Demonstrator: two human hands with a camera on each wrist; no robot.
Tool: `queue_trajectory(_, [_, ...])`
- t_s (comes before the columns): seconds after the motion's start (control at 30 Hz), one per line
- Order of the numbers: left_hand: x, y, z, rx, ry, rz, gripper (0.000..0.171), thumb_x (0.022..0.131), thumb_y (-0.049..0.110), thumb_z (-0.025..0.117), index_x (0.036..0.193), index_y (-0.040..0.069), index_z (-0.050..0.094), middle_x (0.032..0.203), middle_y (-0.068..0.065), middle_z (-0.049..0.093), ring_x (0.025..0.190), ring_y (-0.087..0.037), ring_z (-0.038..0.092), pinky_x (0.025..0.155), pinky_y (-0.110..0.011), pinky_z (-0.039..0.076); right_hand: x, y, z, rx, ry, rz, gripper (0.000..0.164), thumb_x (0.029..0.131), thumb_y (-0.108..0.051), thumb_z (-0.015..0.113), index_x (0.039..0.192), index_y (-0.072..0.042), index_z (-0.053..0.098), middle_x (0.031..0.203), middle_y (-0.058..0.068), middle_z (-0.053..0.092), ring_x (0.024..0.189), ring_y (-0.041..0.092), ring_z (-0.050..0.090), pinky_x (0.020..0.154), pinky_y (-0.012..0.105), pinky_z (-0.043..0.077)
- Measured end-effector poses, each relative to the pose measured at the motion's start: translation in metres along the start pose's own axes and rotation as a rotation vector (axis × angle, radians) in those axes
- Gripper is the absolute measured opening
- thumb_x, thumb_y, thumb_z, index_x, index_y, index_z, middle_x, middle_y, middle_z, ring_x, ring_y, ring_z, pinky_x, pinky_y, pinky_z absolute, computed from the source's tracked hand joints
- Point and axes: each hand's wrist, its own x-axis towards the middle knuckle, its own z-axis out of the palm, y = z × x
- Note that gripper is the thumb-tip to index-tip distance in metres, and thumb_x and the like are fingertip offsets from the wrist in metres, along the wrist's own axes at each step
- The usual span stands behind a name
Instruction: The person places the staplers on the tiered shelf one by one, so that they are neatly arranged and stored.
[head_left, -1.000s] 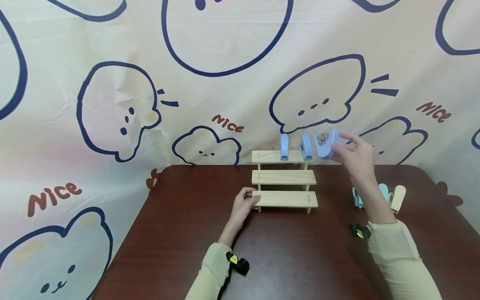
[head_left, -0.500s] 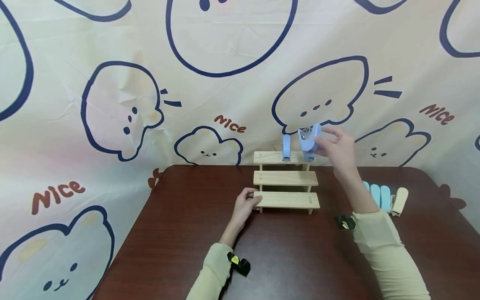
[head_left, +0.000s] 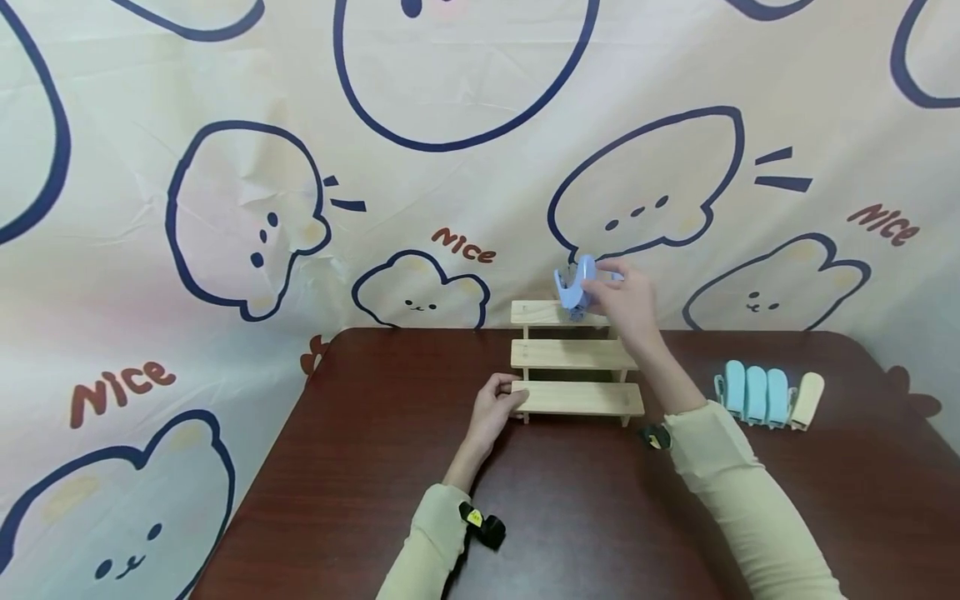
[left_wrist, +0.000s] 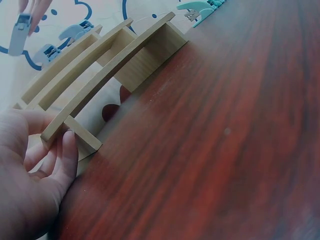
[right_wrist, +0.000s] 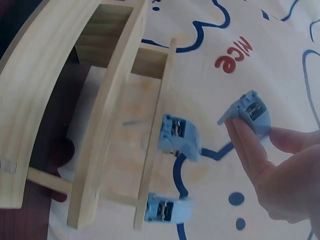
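A light blue stapler [head_left: 577,285] is pinched between the thumb and fingers of my right hand [head_left: 632,307], raised over the top step of a three-tier wooden rack [head_left: 577,398]. The right wrist view shows the held stapler [right_wrist: 254,111] apart from the rack. Two more light blue staplers stand on the top step, one near the middle [right_wrist: 179,137] and one towards the end [right_wrist: 167,209]; in the head view my right hand and the held stapler mostly cover them. My left hand [head_left: 491,414] grips the left end of the lowest step, thumb on top.
Several teal staplers [head_left: 756,393] lie side by side on the dark wooden table [head_left: 570,517], right of the rack. A cream stapler [head_left: 807,402] lies at the end of that row. Behind the table hangs a cartoon-printed cloth [head_left: 450,192].
My right hand has carried the light blue stapler leftward, from right of the rack to over the top step. The row of staplers on the table has come into full view. My left hand keeps its grip.
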Motion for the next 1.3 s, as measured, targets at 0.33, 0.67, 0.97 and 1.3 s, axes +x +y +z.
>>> queue_trajectory(0.33, [0.003,-0.009,0.001,0.001,-0.002,-0.01,0.039,0.094,-0.001,0.067,0.126,-0.018,0.055,0.092,-0.005,0.057,0.077,-0.017,0.059,0.071,-0.032,0.06,0.013,0.01,0.036,-0.158,0.017,-0.04,0.046,0.096,-0.007,0.07,0.137,0.01,0.058,0.114,0.03,0.07,0.094,0.036,0.075,0.065,0.021,0.06])
queue_trajectory(0.67, [0.01,-0.032,-0.001,0.001,0.019,-0.006,0.039,0.095,0.006,0.07,0.127,-0.012,0.058,0.093,-0.003,0.056,0.075,-0.011,0.057,0.069,-0.029,0.058,0.017,0.024,0.065,-0.274,-0.042,-0.138,0.043,0.098,-0.002,0.063,0.136,0.014,0.054,0.063,0.006,0.059,0.046,0.012,0.046,0.041,0.021,0.034])
queue_trajectory(0.97, [-0.006,-0.005,0.0,0.01,-0.006,-0.026,0.039,0.095,0.001,0.067,0.128,-0.016,0.056,0.093,-0.004,0.054,0.076,-0.012,0.055,0.074,-0.034,0.059,0.022,0.032,0.08,-0.465,-0.005,-0.252,0.013,0.091,0.007,0.062,0.101,0.014,0.067,0.066,0.012,0.058,0.051,0.016,0.048,0.046,0.022,0.039])
queue_trajectory(1.3, [0.002,0.0,0.001,0.01,-0.008,-0.012,0.039,0.094,0.001,0.068,0.128,-0.015,0.057,0.092,-0.003,0.055,0.076,-0.012,0.056,0.074,-0.034,0.06,0.036,0.019,0.086,-0.56,-0.035,-0.222,0.036,0.095,0.0,0.069,0.065,-0.005,0.05,0.061,0.006,0.05,0.055,0.019,0.046,0.05,0.027,0.039])
